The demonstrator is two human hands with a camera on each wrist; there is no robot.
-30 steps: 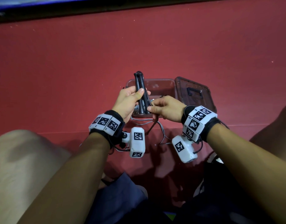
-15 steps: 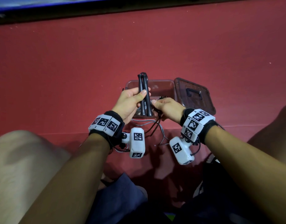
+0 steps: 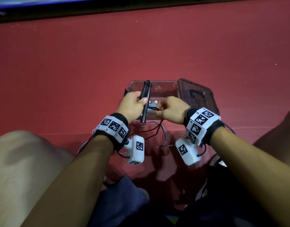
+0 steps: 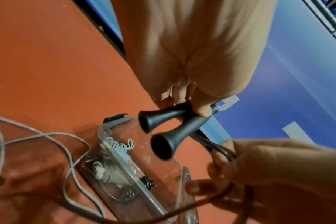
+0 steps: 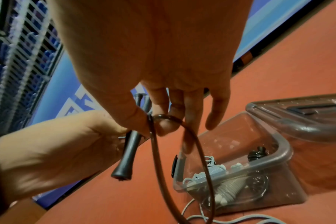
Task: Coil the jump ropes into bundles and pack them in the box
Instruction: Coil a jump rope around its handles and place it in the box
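My left hand (image 3: 138, 102) grips two black jump-rope handles (image 3: 146, 99) side by side, held over the near left part of the clear plastic box (image 3: 157, 81). My right hand (image 3: 167, 109) pinches the rope's dark cord (image 5: 201, 151) between thumb and forefinger just right of the handles (image 4: 163, 119). A loop of that cord hangs down from the pinch. Inside the box (image 5: 278, 151) lie a coiled grey rope bundle (image 4: 117, 150) and a small black bundle (image 5: 256, 152).
The box stands on a red floor, with its clear lid (image 3: 198, 95) lying against its right side. A loose grey cord (image 3: 149, 124) trails on the floor in front of the box. My knees flank the space at left and right.
My left hand has tilted the handles so their tops lean right and sit slightly lower. My right hand has stayed close beside them, still pinching the cord.
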